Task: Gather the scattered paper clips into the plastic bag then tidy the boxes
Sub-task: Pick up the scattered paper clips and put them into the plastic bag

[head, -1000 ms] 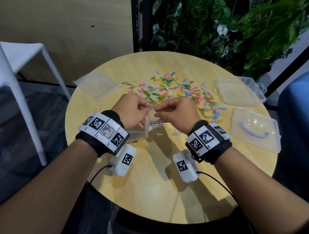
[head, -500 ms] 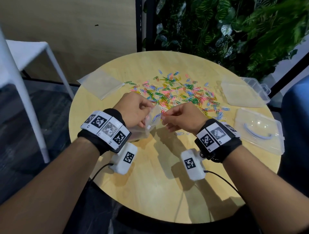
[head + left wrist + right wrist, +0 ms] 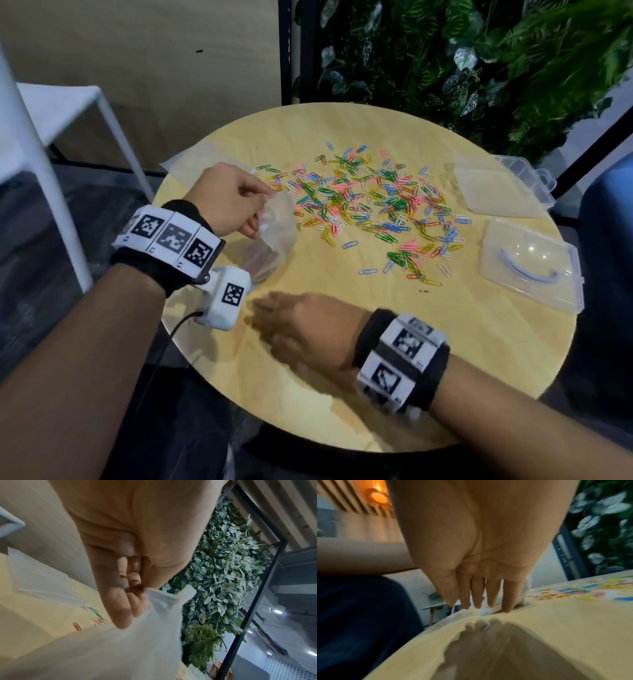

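Note:
Many coloured paper clips lie scattered across the middle of the round wooden table. My left hand pinches the rim of a clear plastic bag, which hangs down to the table left of the clips. The left wrist view shows thumb and fingers of that left hand nipping the bag at its top edge. My right hand is blurred, low over the near table, with fingers straight and pointing left below the bag. In the right wrist view the right hand holds nothing.
Two clear plastic boxes stand at the right: one at the back, one with a white handle nearer. A second flat plastic bag lies behind my left hand. A white chair stands to the left, plants behind the table.
My right hand has left the bag's mouth, swung down and toward me, and straightened its fingers. My left hand has carried the bag left and away from me.

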